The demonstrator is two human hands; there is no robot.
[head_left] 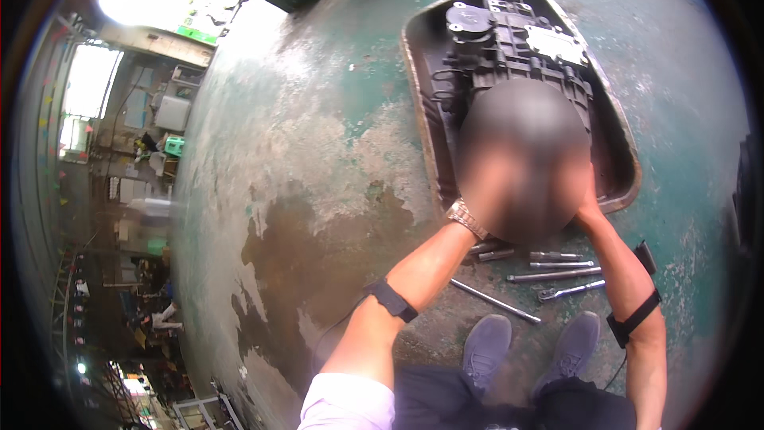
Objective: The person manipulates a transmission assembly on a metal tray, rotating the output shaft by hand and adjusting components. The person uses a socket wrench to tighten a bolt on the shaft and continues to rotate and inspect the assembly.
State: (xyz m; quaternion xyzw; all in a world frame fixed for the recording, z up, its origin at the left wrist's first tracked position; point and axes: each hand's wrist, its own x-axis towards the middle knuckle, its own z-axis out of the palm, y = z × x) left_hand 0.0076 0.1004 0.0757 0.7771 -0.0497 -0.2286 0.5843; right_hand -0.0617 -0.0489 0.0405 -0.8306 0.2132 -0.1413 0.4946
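Note:
A dark metal machine housing (509, 56), much like a gearbox, lies in a black tray (612, 171) with a worn rim. One round cover and a pale rectangular plate show on its far part. Both my arms reach to its near end. My left hand (492, 179), with a metal watch at the wrist, is at the left of that end, and my right hand (574, 183) is at the right. A round blurred patch covers my fingers and the near end, so what they touch or hold is hidden.
Between the tray and my shoes (487, 346) lie a ratchet wrench (571, 291), a long thin bar (497, 300), a thicker bar (555, 275) and several shorter tools. A dark wet stain (310, 247) spreads over the worn green floor. Cluttered shelving (147, 167) stands far left.

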